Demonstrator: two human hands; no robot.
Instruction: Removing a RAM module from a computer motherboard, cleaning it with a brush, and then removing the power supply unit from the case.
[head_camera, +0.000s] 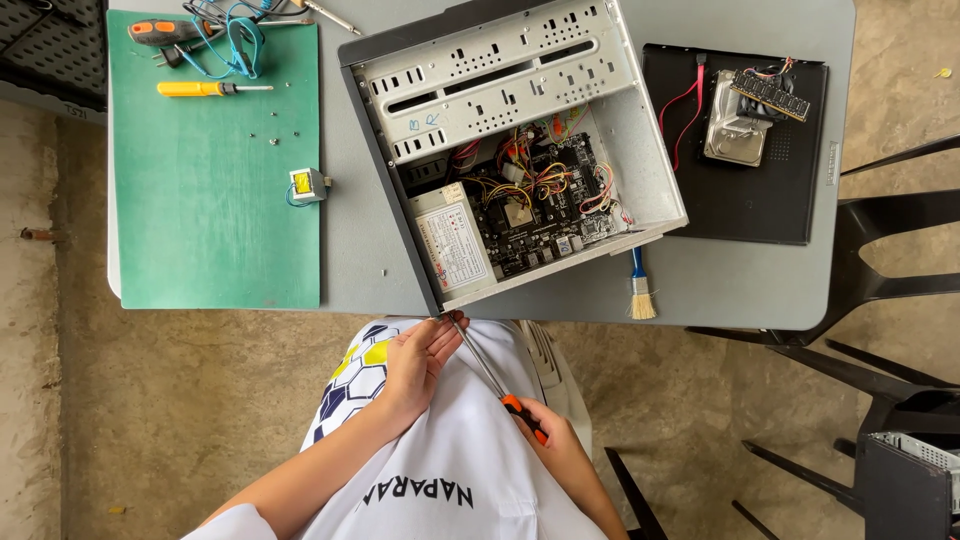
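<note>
Lower centre: right hand (556, 440) grips long orange-handled steel screwdriver (490, 372); left hand (418, 358) pinches its shaft at open grey metal computer case (500, 150) corner; the tip may slip off.

Long screwdriver (495, 380): slim metal shaft, orange-and-black handle, held diagonally. Handle is gripped at the lower end; tip is pinched near the near bottom corner of the opened computer case (510, 150), which is laid on its side on the grey surface (720, 290), internals exposed.
</note>
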